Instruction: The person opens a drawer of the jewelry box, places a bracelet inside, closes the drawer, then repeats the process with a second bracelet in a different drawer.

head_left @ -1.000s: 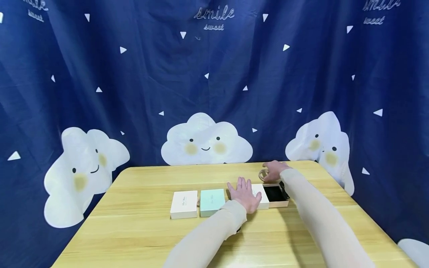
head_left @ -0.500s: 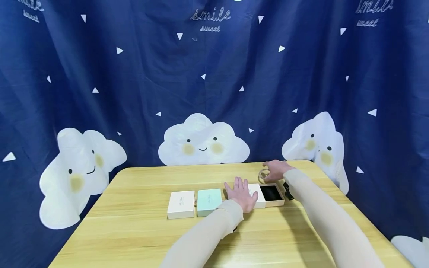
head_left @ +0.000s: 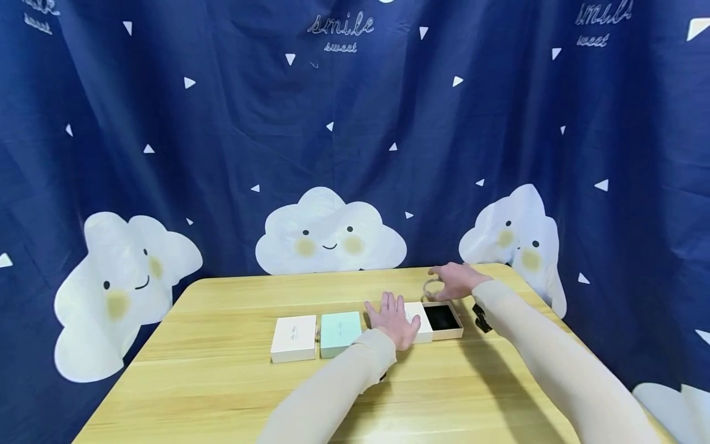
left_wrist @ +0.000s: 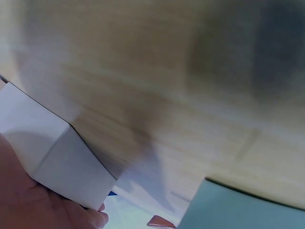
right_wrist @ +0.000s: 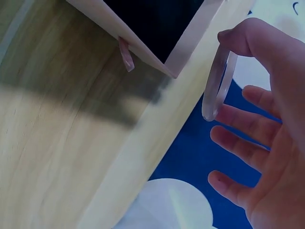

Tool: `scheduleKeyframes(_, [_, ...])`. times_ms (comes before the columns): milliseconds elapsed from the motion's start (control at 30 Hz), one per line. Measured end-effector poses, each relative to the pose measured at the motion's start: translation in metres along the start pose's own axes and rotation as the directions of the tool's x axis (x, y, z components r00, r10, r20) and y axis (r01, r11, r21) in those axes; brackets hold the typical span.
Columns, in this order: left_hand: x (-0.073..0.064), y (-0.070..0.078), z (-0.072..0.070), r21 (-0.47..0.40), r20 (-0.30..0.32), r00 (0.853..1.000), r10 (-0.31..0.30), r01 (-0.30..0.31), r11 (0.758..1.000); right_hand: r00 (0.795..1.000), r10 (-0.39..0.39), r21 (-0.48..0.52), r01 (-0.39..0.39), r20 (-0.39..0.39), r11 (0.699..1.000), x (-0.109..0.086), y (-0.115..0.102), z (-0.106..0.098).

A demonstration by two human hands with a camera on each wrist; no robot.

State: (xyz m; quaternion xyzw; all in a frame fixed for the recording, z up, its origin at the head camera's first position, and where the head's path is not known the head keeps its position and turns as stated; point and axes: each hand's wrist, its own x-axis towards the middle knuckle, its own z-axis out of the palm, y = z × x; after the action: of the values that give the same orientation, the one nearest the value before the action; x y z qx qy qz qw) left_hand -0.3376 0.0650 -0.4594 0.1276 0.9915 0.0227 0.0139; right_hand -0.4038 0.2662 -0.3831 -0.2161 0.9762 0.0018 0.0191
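Observation:
My left hand (head_left: 392,324) lies with fingers spread over the left part of a white drawer box (head_left: 420,320). In the left wrist view, its thumb and fingers are against the white box walls (left_wrist: 78,167). A pinkish tray (head_left: 448,334) with a black lining sticks out of the sleeve's right end. Above the tray's far side, my right hand (head_left: 457,282) pinches a pale translucent bangle (right_wrist: 214,88) between thumb and finger, the other fingers loosely extended. In the right wrist view the bangle hangs beside the tray's corner, and a pink ribbon tab (right_wrist: 125,55) shows on the tray's end.
Left of my left hand stand a mint-green box (head_left: 341,333) and a white box (head_left: 294,338), both closed, side by side on the wooden table (head_left: 222,370). A blue curtain (head_left: 222,154) with cloud prints hangs behind the table's far edge.
The view has turned slightly right, so the boxes shift left in it. My right hand, with the bangle, has moved a little right relative to the tray. My left hand stays on the box.

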Motion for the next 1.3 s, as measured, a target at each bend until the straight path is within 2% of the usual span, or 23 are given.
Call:
scheduleKeyframes(200, [-0.003, -0.002, -0.004, 0.005, -0.014, 1.000, -0.005, 0.005, 1.000, 0.999, -0.040, -0.014, 0.040, -0.011, 0.999, -0.007, -0.005, -0.003])
scheduleKeyframes(400, [0.000, -0.001, -0.002, 0.001, -0.011, 1.000, -0.007, 0.007, 1.000, 0.997, -0.076, -0.059, 0.074, -0.020, 0.995, -0.018, -0.006, -0.002])
scheduleKeyframes(533, [0.002, -0.001, 0.000, 0.004, -0.004, 1.000, -0.010, 0.010, 1.000, 0.996, -0.085, -0.071, 0.084, -0.009, 0.994, -0.023, -0.009, -0.002])
scheduleKeyframes(833, [-0.002, 0.000, -0.002, -0.009, -0.009, 1.000, -0.002, 0.002, 1.000, 0.996, -0.092, -0.076, 0.093, 0.019, 0.993, -0.037, -0.015, 0.000])
scheduleKeyframes(1133, [0.004, 0.000, 0.005, -0.020, -0.018, 1.000, -0.003, 0.003, 1.000, 0.994, -0.103, -0.090, 0.106, 0.039, 0.990, -0.041, -0.020, 0.004])
scheduleKeyframes(1300, [0.003, 0.000, 0.004, -0.036, -0.016, 1.000, 0.003, -0.004, 0.999, 0.992, -0.125, -0.119, 0.127, 0.030, 0.985, -0.043, -0.026, 0.005])
